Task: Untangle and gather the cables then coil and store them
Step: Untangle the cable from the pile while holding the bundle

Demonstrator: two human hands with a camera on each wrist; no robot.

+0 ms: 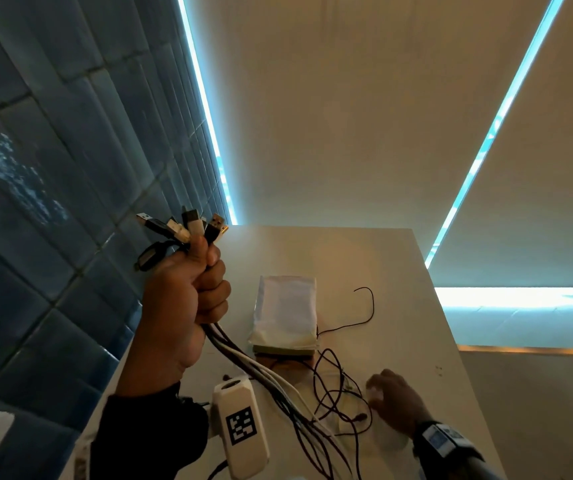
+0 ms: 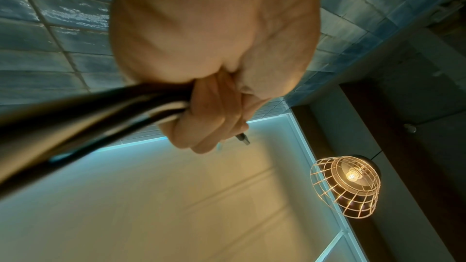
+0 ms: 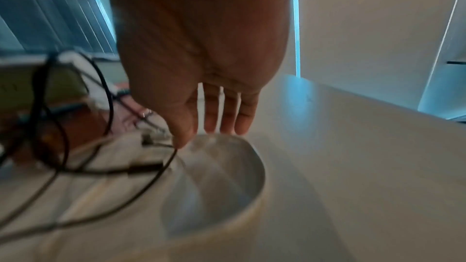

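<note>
Cables [image 1: 243, 362], smooth black and white, bunched in left hand [image 1: 188, 296]; right blurred.

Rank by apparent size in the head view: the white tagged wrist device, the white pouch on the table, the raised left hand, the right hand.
1. left hand, though nearness to the camera inflates it
2. white tagged wrist device and white pouch: look alike, not ranked
3. right hand, farther and partly hidden

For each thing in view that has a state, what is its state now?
Bundle of black and white USB cables: gripped, plugs up.
Left hand: fist round the bundle.
Right hand: fingers straight, low over the white table.
Thin dark wires: loose, tangled on the table.
Caged pendant lamp: lit.
</note>
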